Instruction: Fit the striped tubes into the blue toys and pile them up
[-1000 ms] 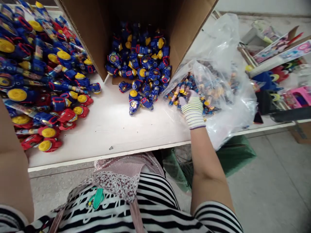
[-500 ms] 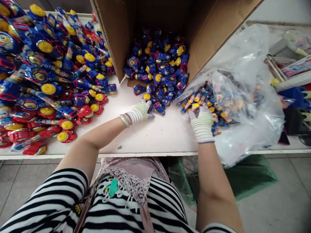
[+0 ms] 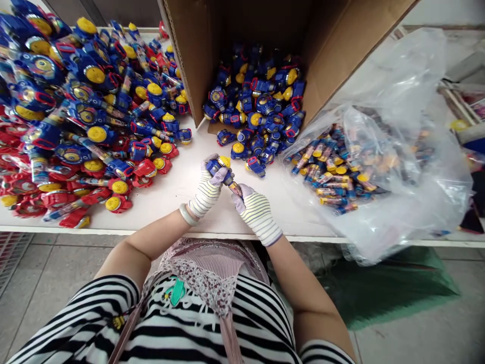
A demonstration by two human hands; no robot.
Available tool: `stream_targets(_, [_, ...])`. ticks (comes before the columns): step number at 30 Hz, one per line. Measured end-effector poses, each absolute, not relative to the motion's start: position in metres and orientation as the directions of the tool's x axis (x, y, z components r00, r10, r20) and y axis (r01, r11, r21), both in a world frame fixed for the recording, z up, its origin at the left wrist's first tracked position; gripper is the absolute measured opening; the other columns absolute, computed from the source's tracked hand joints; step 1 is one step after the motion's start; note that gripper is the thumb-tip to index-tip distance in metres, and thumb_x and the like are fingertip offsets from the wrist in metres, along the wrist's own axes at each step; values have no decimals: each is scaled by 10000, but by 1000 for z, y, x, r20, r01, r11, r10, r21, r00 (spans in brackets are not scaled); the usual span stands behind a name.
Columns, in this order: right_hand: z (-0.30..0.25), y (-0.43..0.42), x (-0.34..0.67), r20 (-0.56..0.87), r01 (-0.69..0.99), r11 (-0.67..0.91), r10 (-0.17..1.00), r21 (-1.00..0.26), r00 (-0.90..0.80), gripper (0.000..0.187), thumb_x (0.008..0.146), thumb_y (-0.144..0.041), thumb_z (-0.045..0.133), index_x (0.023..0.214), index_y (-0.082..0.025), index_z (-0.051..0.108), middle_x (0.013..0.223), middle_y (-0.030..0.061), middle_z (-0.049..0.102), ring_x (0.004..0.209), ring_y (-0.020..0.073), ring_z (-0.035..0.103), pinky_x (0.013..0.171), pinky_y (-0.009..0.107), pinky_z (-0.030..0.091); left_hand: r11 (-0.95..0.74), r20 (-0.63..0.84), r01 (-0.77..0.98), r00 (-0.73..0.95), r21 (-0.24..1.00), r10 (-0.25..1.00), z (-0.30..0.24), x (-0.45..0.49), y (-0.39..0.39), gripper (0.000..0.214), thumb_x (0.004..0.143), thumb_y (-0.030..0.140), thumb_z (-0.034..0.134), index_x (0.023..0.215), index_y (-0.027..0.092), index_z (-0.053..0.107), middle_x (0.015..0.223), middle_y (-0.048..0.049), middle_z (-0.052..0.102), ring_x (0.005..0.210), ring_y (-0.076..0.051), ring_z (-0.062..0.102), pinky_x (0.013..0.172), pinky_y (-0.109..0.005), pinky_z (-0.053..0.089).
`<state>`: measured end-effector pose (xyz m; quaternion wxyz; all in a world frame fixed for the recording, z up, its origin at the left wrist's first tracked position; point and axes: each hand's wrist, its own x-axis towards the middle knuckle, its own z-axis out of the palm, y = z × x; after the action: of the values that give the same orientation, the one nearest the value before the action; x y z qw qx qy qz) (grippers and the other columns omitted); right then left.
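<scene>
Toy point(image 3: 215, 166), gripped in the curled left hand point(image 3: 207, 193), and tube point(image 3: 235, 189), pinched in the right hand point(image 3: 256, 211), have been brought together over the table point(image 3: 161, 199); the box point(image 3: 197, 65) beyond is flanked by toy pile point(image 3: 94, 132) and bag point(image 3: 424, 197).

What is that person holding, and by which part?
The left grip holds a blue toy piece by its body; the right grip holds a small tube by its near end.
</scene>
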<state>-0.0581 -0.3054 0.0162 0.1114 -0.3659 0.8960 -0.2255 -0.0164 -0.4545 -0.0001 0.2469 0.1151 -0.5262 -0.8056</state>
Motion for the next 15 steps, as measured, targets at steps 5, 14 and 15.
stream_targets(5, [8,-305,-48,-57,-384,482,-677,-788,-733,491,1004,-552,368,1001,-162,666,753,65,661,621,173,596,620,279,448,-329,167,321,-892,888,-419,1,-8,-456,579,892,454,729,1357,353,400,1157,-19,562,848,-118,643,817,-286,596])
stream_targets(14, [11,-306,-47,-223,-35,380,-611,-924,-760,529,843,-709,587,1015,-209,613,747,17,583,631,155,522,570,253,387,-132,240,319,-878,939,-415,7,-8,-457,641,894,433,733,1406,353,356,1199,-38,563,909,-140,648,853,-321,605])
stream_targets(15, [13,-305,-46,-230,-19,374,-609,-927,-759,499,830,-692,612,974,-214,604,718,8,566,608,150,503,556,253,373,-155,228,315,-881,936,-414,8,-9,-455,632,904,457,715,1411,357,351,1211,-40,560,912,-140,650,861,-332,607])
